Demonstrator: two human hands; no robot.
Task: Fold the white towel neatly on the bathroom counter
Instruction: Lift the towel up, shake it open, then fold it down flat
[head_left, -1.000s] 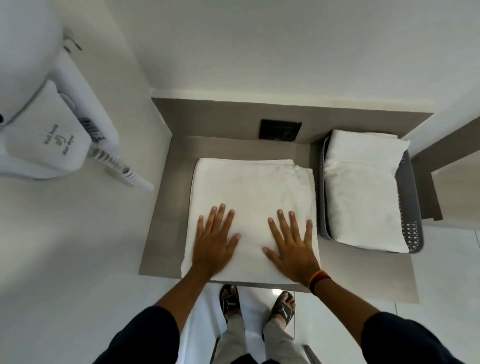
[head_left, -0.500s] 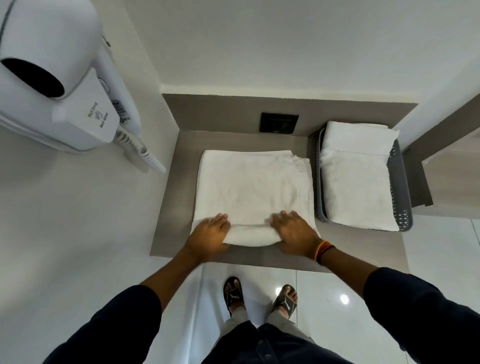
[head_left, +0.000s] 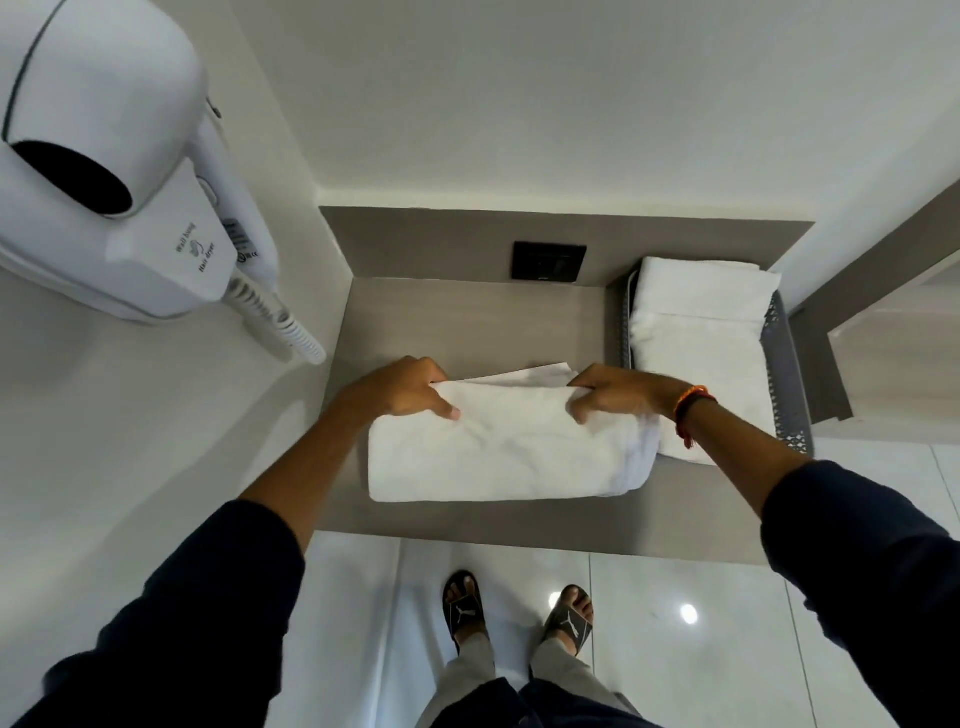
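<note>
A white towel (head_left: 506, 452) lies folded into a wide band on the near half of the grey-brown counter (head_left: 467, 322). Its near edge is a rounded fold; loose layers stick out at the far edge. My left hand (head_left: 402, 387) grips the towel's far left corner, thumb on top. My right hand (head_left: 615, 392), with a red-orange wrist thread, grips the far right corner, fingers curled over the cloth. Both hands hold the upper layer at the far edge.
A grey perforated basket (head_left: 787, 374) with another folded white towel (head_left: 698, 332) stands at the counter's right end, touching the towel. A wall hair dryer (head_left: 109, 171) with coiled cord hangs at left. A black socket plate (head_left: 549, 261) sits on the back wall.
My hands took the towel's near edge and carried it to the far edge, folding the flat towel in half. The towel now covers only the near half of the counter.
</note>
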